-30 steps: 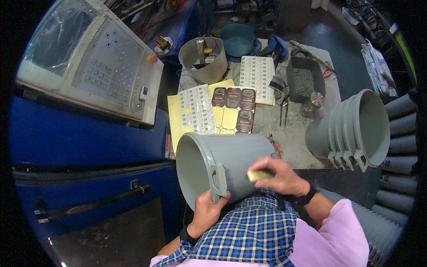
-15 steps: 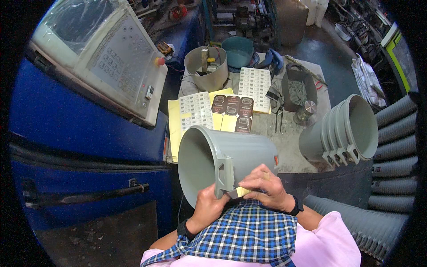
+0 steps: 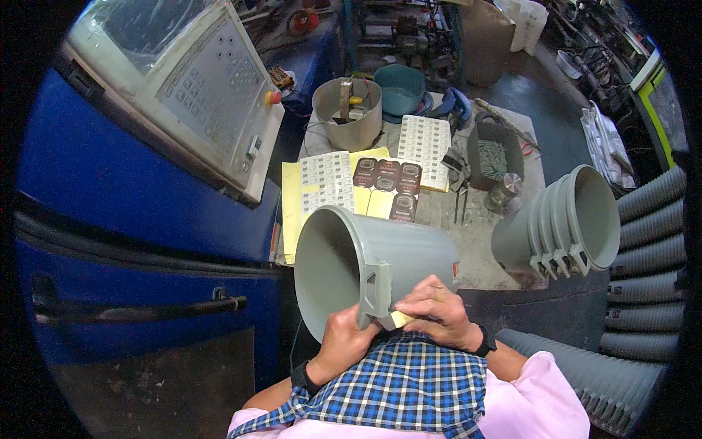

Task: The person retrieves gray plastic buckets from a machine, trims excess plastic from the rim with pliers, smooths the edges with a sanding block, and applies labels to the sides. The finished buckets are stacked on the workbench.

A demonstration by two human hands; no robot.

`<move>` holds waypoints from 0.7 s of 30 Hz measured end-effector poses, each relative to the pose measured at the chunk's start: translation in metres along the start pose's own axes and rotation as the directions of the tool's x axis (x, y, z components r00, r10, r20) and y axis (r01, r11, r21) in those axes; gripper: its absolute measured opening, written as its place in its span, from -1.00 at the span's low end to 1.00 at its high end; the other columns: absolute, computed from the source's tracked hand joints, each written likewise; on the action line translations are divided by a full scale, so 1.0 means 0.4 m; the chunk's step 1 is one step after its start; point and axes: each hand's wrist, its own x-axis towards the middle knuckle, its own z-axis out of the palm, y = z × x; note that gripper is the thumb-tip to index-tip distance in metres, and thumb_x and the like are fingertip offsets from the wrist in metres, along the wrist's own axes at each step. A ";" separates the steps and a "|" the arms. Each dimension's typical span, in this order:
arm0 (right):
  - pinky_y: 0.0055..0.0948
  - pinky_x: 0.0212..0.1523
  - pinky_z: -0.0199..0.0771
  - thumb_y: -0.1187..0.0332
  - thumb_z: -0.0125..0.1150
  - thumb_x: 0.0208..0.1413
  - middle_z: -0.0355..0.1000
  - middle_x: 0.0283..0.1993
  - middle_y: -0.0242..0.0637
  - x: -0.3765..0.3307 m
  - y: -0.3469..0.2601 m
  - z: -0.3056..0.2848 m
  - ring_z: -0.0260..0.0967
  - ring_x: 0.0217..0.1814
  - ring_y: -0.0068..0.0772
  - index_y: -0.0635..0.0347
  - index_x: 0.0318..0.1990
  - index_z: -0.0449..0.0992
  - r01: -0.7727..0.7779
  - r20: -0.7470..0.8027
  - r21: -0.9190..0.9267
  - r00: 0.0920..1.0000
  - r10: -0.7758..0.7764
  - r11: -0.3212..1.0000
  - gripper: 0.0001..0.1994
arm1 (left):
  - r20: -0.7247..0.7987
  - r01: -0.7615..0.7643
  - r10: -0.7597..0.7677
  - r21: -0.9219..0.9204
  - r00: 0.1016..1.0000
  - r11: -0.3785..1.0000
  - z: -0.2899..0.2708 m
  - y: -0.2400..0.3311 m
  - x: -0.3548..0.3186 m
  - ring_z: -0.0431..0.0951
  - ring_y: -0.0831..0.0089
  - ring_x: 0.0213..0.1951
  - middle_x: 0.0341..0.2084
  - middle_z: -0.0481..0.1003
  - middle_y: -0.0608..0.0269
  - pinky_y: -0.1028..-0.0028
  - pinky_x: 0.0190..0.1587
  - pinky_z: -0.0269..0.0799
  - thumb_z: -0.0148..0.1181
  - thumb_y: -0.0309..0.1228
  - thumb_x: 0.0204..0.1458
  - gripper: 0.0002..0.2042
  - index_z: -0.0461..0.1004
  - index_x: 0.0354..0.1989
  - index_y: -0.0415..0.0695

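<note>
A grey plastic bucket [image 3: 409,245] lies on its side in front of me, its open mouth toward the left and its base resting over the table's near edge. My left hand [image 3: 342,342] is closed on the rim, just below a handle lug [image 3: 376,282]. Pinched in the fingers of my right hand [image 3: 440,311] is a small pale yellow piece [image 3: 401,320], held close against the rim beside my left thumb. Its exact kind does not show, as the fingers cover part of it. An orange-red mark [image 3: 455,270] is near the bucket's base.
Label sheets [image 3: 327,179] and brown stickers [image 3: 387,175] lie behind the bucket on the table [image 3: 468,249]. Nested grey buckets [image 3: 523,230] lie at right, near a metal-lidded jar [image 3: 503,192] and a bin of grey pieces [image 3: 493,157]. A machine control panel [image 3: 219,95] stands at left.
The view has shifted slightly. The bucket's handle lug has turned a little, and both hands keep their grips near the rim.
</note>
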 end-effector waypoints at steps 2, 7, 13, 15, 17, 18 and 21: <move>-0.38 -0.18 0.30 0.36 0.36 -0.21 0.47 -0.27 -0.29 0.000 0.000 0.006 0.37 -0.25 -0.33 0.18 -0.17 0.52 0.012 -0.010 -0.003 1.000 -0.012 1.000 -0.64 | 0.000 -0.006 0.006 -0.004 1.000 1.000 0.002 -0.002 -0.003 0.56 0.11 -0.42 -0.51 0.49 -0.10 0.36 -0.41 0.40 0.16 -0.51 -0.09 -0.83 0.46 -0.31 -0.29; -0.39 -0.20 0.30 0.37 0.36 -0.22 0.47 -0.28 -0.30 0.002 -0.005 -0.002 0.36 -0.26 -0.33 0.17 -0.18 0.52 0.032 -0.022 -0.044 0.999 -0.033 0.999 -0.65 | 0.001 -0.008 0.008 0.030 1.000 1.000 0.007 -0.003 -0.007 0.56 0.11 -0.42 -0.51 0.48 -0.10 0.36 -0.40 0.40 0.17 -0.51 -0.09 -0.82 0.46 -0.29 -0.28; -0.37 -0.23 0.30 0.48 0.30 -0.16 0.45 -0.31 -0.25 0.053 0.039 -0.013 0.32 -0.30 -0.25 0.21 -0.20 0.52 -0.104 -0.295 -0.295 0.955 0.014 0.950 -0.72 | 0.038 0.043 -0.045 0.053 0.998 0.998 0.019 0.007 -0.024 0.55 0.08 -0.42 -0.50 0.48 -0.12 0.36 -0.41 0.41 0.18 -0.50 -0.09 -0.82 0.48 -0.30 -0.28; -0.37 -0.18 0.32 0.44 0.26 -0.10 0.46 -0.30 -0.21 0.094 0.089 -0.056 0.35 -0.28 -0.21 0.21 -0.19 0.52 -0.257 -0.362 -0.314 0.922 0.135 0.914 -0.75 | 0.049 -0.005 0.004 0.029 0.999 1.000 0.026 0.009 -0.032 0.55 0.07 -0.44 -0.51 0.48 -0.12 0.35 -0.42 0.40 0.19 -0.49 -0.10 -0.83 0.49 -0.31 -0.28; -0.45 -0.16 0.35 0.42 0.21 -0.02 0.47 -0.27 -0.22 0.117 0.124 -0.094 0.38 -0.22 -0.40 0.23 -0.18 0.52 -0.467 -0.432 -0.006 0.799 0.419 0.884 -0.78 | 0.077 0.049 -0.052 0.044 0.996 0.998 0.028 0.007 -0.036 0.47 0.54 -0.47 -0.58 0.51 0.12 0.47 -0.40 0.38 0.22 -0.44 -0.04 -0.83 0.50 -0.35 -0.30; -0.48 -0.16 0.36 0.41 0.21 -0.01 0.47 -0.26 -0.23 0.120 0.134 -0.109 0.38 -0.20 -0.46 0.23 -0.16 0.51 -0.509 -0.449 0.075 0.751 0.485 0.857 -0.77 | 0.056 0.057 -0.058 0.028 0.997 0.998 0.028 0.005 -0.037 0.46 0.55 -0.47 -0.59 0.51 0.12 0.47 -0.40 0.38 0.21 -0.43 -0.04 -0.83 0.49 -0.36 -0.31; -0.51 -0.16 0.38 0.37 0.24 -0.01 0.45 -0.24 -0.26 0.074 0.114 -0.118 0.37 -0.22 -0.51 0.25 -0.13 0.48 -0.503 -0.385 0.025 0.793 0.473 0.864 -0.72 | 0.019 0.133 -0.134 0.054 0.991 0.990 0.021 -0.002 -0.036 0.42 0.55 -0.50 -0.61 0.49 0.14 0.47 -0.41 0.38 0.21 -0.43 -0.03 -0.82 0.48 -0.38 -0.33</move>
